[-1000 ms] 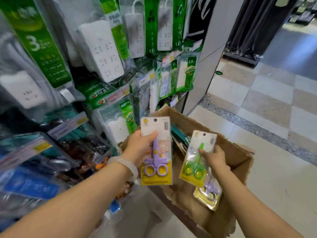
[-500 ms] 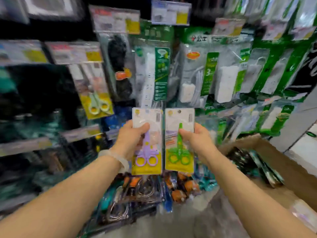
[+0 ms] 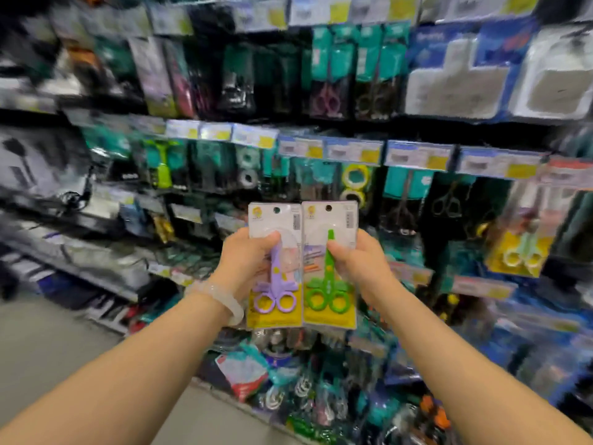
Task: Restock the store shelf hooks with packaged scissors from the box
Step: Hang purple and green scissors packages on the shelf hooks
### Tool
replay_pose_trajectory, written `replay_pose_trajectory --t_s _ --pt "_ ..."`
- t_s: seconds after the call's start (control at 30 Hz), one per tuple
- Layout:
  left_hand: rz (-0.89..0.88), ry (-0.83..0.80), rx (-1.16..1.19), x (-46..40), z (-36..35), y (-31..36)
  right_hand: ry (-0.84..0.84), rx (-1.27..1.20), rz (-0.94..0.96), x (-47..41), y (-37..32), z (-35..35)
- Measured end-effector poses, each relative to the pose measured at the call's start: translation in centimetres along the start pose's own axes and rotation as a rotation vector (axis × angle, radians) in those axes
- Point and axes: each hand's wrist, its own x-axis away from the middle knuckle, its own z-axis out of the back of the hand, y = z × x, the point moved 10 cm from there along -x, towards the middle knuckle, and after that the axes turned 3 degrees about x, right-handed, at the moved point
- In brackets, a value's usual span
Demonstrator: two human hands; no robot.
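My left hand grips a pack of purple scissors by its left edge, thumb on the front. Beside it, my right hand grips a pack of green scissors by its right edge. Both packs stand upright, side by side and touching, in front of the store shelf. Each has a hang hole at the top and a yellow lower card. A matching yellow pack of scissors hangs on a hook at the right. The box is out of view.
Rows of hooks with blurred hanging goods fill the shelf, under a strip of price labels. More packaged scissors hang higher up. Grey floor shows at the lower left.
My view swung from the box on the floor up and left to the shelf. Both hands rose with their packs, bringing them together side by side.
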Motion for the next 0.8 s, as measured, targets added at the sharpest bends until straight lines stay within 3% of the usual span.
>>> replay_pose_trajectory --t_s 0.23,0.4,0.67,0.8 --pt "-0.118 0.223 0.033 -4.3 14.1 5.6 -0.236 -0.076 0.089 -5.4 -4.4 -16.4" --pt "-0.253 0.339 0.022 -10.8 21.4 11.7 -0.281 -0.110 0.155 -11.8 -8.7 -25.4" --pt "-0.355 0.312 0.059 -20.8 28.7 21.0 -0.329 -0.105 0.339 -21.2 -18.4 -35.7" --pt "-0.382 0.297 0.096 -24.8 32.0 23.0 -0.300 -0.125 0.313 -24.9 -21.1 -38.4"
